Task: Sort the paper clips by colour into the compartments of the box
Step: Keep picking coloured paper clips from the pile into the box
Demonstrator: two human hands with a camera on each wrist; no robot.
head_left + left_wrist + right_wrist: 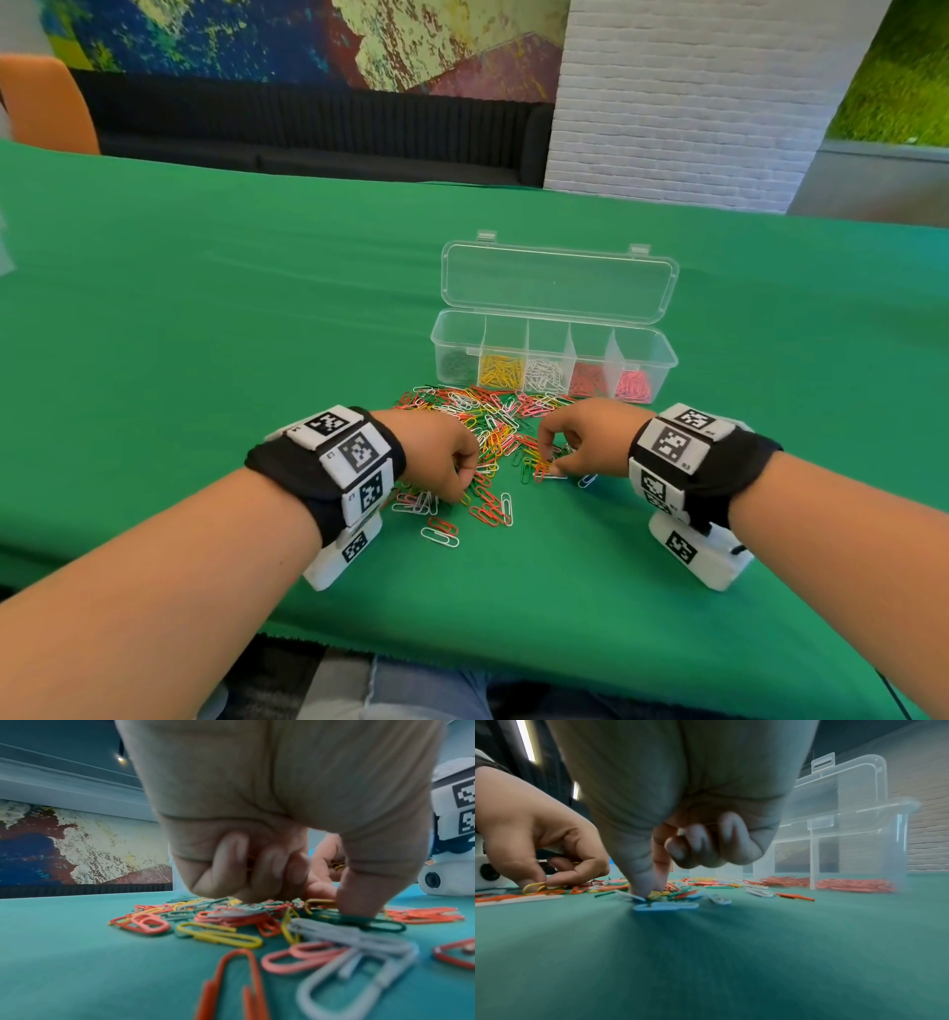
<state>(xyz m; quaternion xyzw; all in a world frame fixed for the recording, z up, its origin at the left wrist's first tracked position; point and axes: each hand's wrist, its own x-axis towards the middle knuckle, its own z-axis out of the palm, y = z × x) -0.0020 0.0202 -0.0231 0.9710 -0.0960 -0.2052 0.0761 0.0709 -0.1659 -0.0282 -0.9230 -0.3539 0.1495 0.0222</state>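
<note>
Green cloth (205, 308) (mural wall (308, 46) behind).

A green cloth (257, 308) covers the table. Behind the table stands a long black sofa (308, 128) against the wall, and above it hangs a large abstract painting (359, 41) in blue, yellow and dark red. To the right there is a white brick pillar (693, 103), and beside it a green moss wall (904, 77). An orange chair (41, 103) stands at the far left. A small ceiling lamp (120, 759) shines above.
</note>
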